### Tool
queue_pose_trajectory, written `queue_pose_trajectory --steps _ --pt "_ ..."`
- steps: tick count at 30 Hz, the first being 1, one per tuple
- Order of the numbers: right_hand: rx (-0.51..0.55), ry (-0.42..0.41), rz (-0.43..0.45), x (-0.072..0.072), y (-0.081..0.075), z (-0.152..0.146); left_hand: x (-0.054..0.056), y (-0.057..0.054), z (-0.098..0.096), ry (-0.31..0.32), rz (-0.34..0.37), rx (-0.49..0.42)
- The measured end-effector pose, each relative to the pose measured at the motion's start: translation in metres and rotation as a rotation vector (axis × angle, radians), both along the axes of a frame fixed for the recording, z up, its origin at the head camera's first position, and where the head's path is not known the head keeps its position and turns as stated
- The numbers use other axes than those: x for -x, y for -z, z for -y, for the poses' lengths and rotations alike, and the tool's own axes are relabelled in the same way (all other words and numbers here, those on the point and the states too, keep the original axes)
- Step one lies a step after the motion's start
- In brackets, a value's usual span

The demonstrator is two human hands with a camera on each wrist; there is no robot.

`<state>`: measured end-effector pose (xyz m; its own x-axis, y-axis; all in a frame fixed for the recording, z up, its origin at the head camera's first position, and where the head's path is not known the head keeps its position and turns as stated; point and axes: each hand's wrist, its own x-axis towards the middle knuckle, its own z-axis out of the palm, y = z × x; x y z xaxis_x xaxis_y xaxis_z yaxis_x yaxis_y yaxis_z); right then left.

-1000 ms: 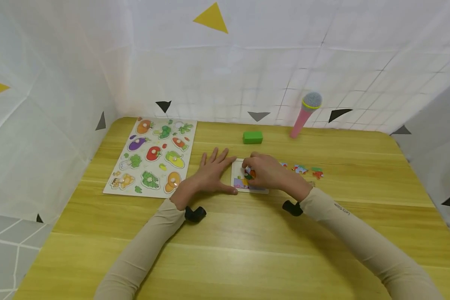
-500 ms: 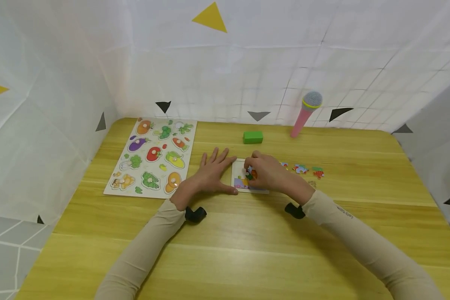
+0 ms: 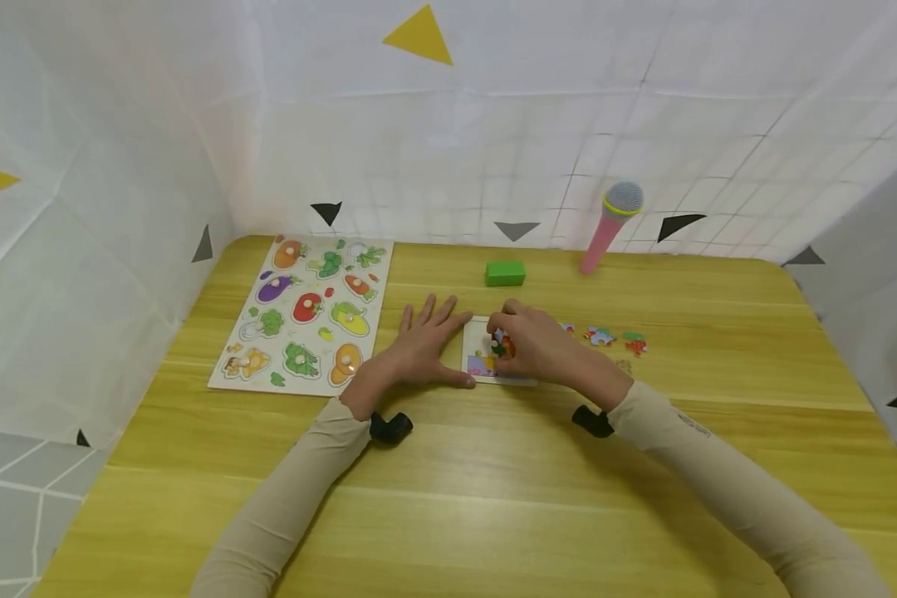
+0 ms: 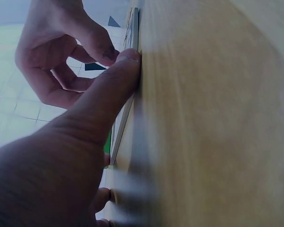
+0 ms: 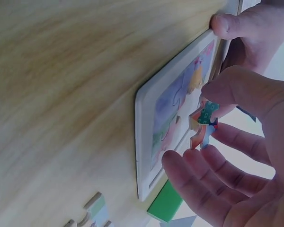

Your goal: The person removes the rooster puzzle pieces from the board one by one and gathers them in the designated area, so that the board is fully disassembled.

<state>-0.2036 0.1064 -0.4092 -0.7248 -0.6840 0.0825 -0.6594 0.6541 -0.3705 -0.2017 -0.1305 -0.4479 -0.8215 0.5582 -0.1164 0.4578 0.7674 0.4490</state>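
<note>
Head view: barely any change over the last second. Right hand (image 3: 541, 340) has edged slightly rightward; left hand (image 3: 424, 345) same spot. Right wrist view: right grip is closed down to a thumb-and-finger pinch on a jigsaw piece (image 5: 207, 113), other fingers loose. Piece is tilted over the puzzle tray (image 3: 476, 335); can't tell if it touches. Tray has pieces along its near edge, bare patch farther in. So placement reads as mid-try, piece probably not seated. Left grip: fingers spread wide, nothing held, thumb and index tips at tray's left corners, likely bracing it. Loose jigsaw pieces (image 3: 600, 336) right of tray. Vegetable peg board (image 3: 275, 355) at surface (image 3: 448, 515) far left corner; green block (image 3: 505, 274) and toy microphone (image 3: 611, 226) near far edge.
</note>
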Motion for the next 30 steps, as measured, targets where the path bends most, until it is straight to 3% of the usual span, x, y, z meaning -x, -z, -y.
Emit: queue_pose_trajectory --steps 12,23,30 --pt "0.015 -0.027 -0.038 -0.009 -0.005 -0.015 -0.001 -0.001 -0.001 0.005 -0.013 -0.002" --pt "0.019 0.019 -0.019 -0.017 -0.007 -0.040 0.000 0.000 -0.001 0.001 -0.026 0.004" --pt "0.030 0.025 -0.051 -0.021 -0.004 -0.060 0.000 0.000 -0.002 0.001 -0.005 0.001"
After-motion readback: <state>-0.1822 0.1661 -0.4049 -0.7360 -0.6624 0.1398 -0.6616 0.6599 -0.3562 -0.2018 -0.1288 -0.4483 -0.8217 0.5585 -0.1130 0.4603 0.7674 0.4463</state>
